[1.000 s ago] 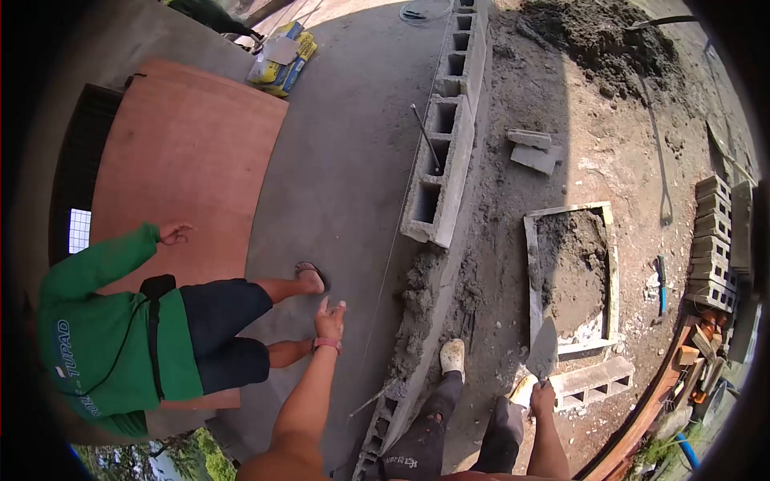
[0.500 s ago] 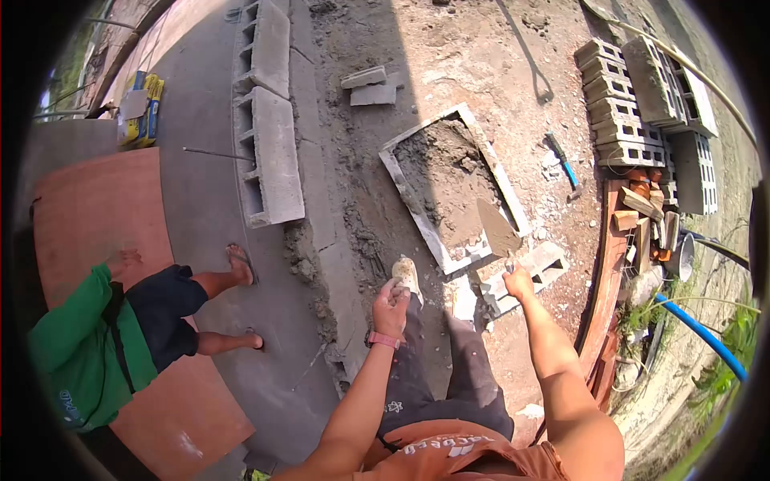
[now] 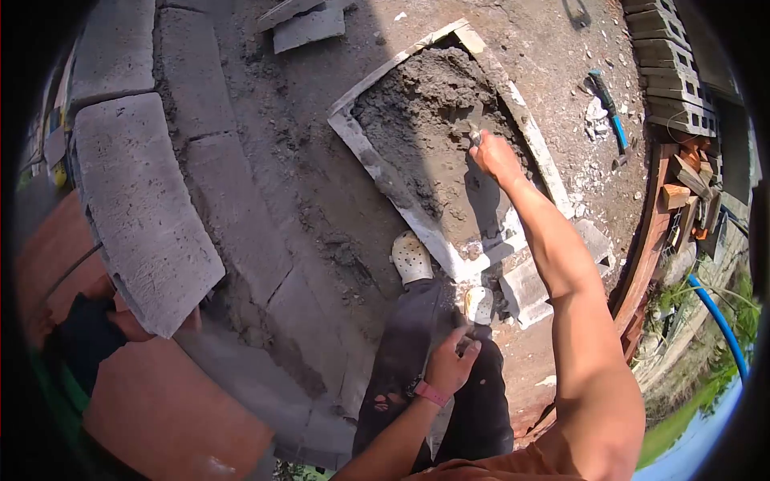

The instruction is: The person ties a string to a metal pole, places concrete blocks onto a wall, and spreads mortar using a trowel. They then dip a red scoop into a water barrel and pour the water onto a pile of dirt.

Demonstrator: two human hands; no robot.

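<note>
1. The right hand [image 3: 497, 158] is reaching out at full arm's length over the white-rimmed rectangular mortar box [image 3: 377, 170]. Its fingers are wrapping tight round the handle of a grey metal trowel [image 3: 473, 133].
2. The trowel is showing only a short, dull, mortar-smeared bit of metal past the knuckles. The handle is hiding inside the fist and the blade is sinking into the heap of wet grey mortar [image 3: 413, 112].
3. Its long axis is running on from the forearm, with the tip pointing away from the person and down into the mortar near the far right side of the box. The exact blade tilt is too small to tell.
4. The left hand [image 3: 451, 362], wearing a pink wristband, is resting on the dark trouser leg [image 3: 405, 345]. Its fingers are curling in loosely, and I cannot tell whether they are gripping anything.
5. The white perforated clog [image 3: 411, 256] is standing just beside the near rim of the box.
6. Large grey concrete blocks [image 3: 136, 216] are lying in a row to the left, well apart from the box.
7. A blue-handled tool [image 3: 609, 108] is lying on the dirt to the right of the box.
8. A co-worker in a green top [image 3: 60, 385] is showing at the lower left edge.
</note>
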